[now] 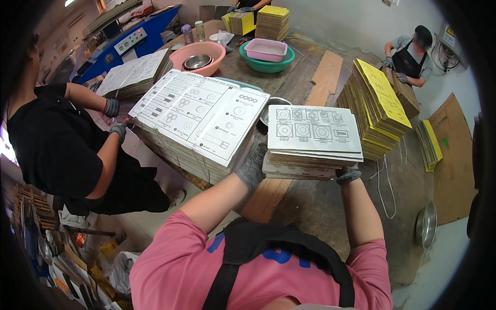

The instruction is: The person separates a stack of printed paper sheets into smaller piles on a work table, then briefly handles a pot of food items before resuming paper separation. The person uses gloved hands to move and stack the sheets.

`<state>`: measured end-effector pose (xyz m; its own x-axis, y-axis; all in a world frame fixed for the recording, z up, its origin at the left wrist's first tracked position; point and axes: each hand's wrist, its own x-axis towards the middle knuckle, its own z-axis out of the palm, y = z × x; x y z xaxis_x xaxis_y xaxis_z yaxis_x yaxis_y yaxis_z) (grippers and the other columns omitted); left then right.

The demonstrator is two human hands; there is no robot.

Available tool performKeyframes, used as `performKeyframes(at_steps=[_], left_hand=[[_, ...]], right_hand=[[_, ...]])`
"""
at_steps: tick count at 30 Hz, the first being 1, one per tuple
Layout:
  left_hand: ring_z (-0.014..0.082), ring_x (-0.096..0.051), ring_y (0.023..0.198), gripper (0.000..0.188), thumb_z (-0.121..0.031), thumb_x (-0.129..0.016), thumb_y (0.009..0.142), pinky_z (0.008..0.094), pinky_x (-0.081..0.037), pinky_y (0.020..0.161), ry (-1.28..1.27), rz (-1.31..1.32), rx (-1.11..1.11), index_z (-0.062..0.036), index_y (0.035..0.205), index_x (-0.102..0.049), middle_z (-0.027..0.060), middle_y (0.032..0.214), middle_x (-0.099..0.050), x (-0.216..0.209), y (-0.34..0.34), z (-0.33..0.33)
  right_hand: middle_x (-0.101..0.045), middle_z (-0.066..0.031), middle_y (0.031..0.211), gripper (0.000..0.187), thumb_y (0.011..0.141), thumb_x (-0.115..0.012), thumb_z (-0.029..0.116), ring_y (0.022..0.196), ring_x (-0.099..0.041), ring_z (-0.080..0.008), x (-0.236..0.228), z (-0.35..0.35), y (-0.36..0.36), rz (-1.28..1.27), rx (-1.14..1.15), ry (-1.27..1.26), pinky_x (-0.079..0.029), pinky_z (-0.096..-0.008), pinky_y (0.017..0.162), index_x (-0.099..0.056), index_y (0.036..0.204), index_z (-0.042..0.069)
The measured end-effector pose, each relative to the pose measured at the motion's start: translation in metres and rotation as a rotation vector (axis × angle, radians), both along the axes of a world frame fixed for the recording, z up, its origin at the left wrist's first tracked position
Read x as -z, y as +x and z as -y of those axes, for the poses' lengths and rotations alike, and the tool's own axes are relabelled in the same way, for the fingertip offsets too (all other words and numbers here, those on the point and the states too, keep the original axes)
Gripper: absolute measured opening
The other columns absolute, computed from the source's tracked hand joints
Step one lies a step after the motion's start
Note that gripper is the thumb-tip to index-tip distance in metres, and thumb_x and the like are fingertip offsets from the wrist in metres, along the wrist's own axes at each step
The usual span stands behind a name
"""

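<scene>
Head view: Left hand (pixel 251 170) and right hand (pixel 348 174) clasp card stack (pixel 313 139) between them, right of larger bundle (pixel 194 116); finger spread unclear.

The small card stack (pixel 314 132) is partly hiding our left hand (pixel 251 168) and right hand (pixel 349 174). It is covering some of a steel bowl (pixel 265 114), the view's upper edge is cutting off the head of a far co-worker (pixel 250 4), and we are finding the smallest print (pixel 284 138) unreadable.
</scene>
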<state>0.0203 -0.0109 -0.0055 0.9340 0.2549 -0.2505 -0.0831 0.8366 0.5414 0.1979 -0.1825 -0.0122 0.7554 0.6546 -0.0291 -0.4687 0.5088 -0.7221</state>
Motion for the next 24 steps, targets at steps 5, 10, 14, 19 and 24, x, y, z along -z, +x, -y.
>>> performKeyframes(at_steps=[5, 10, 14, 19, 24], left_hand=[[0.0192, -0.055, 0.094, 0.063, -0.042, -0.057, 0.077, 0.0323, -0.045, 0.080, 0.047, 0.029, 0.012, -0.0033, 0.123, -0.039, 0.0125, 0.106, -0.056, 0.019, 0.001, 0.000], [0.0187, -0.055, 0.092, 0.060, -0.040, -0.057, 0.078, 0.0316, -0.045, 0.079, 0.037, -0.009, 0.011, -0.0032, 0.121, -0.041, 0.0121, 0.105, -0.056, 0.038, -0.004, 0.014], [0.0182, -0.055, 0.091, 0.057, -0.038, -0.058, 0.078, 0.0311, -0.045, 0.078, 0.034, -0.061, 0.073, -0.0031, 0.120, -0.042, 0.0118, 0.104, -0.057, 0.063, -0.008, 0.038], [0.0176, -0.056, 0.090, 0.053, -0.036, -0.058, 0.078, 0.0305, -0.045, 0.076, 0.036, -0.163, 0.266, -0.0030, 0.118, -0.044, 0.0114, 0.102, -0.057, 0.113, -0.004, 0.080], [0.0171, -0.056, 0.089, 0.049, -0.034, -0.058, 0.079, 0.0298, -0.046, 0.075, 0.090, -0.284, 0.432, -0.0029, 0.116, -0.046, 0.0110, 0.101, -0.057, 0.168, 0.021, 0.122]], right_hand=[[-0.049, -0.0114, 0.114, 0.040, 0.090, -0.035, 0.029, 0.100, -0.049, -0.0224, -0.005, -0.004, -0.018, 0.022, -0.032, 0.075, -0.041, -0.0335, 0.087, -0.041, 0.118, 0.001], [-0.049, -0.0110, 0.114, 0.040, 0.090, -0.034, 0.029, 0.101, -0.048, -0.0218, 0.023, 0.006, -0.015, -0.016, -0.067, 0.049, -0.041, -0.0338, 0.087, -0.042, 0.117, 0.001], [-0.050, -0.0104, 0.112, 0.040, 0.090, -0.034, 0.030, 0.100, -0.049, -0.0210, 0.071, 0.032, -0.016, -0.115, -0.107, 0.019, -0.042, -0.0333, 0.086, -0.044, 0.116, 0.001], [-0.058, -0.0070, 0.094, 0.033, 0.088, -0.041, 0.030, 0.082, -0.057, -0.0200, 0.129, 0.103, -0.037, -0.284, 0.128, -0.105, -0.048, -0.0305, 0.073, -0.054, 0.103, 0.004], [-0.058, -0.0091, 0.094, 0.038, 0.087, -0.039, 0.036, 0.080, -0.057, -0.0228, 0.151, 0.172, -0.060, -0.465, 0.324, -0.105, -0.050, -0.0342, 0.070, -0.054, 0.102, 0.005]])
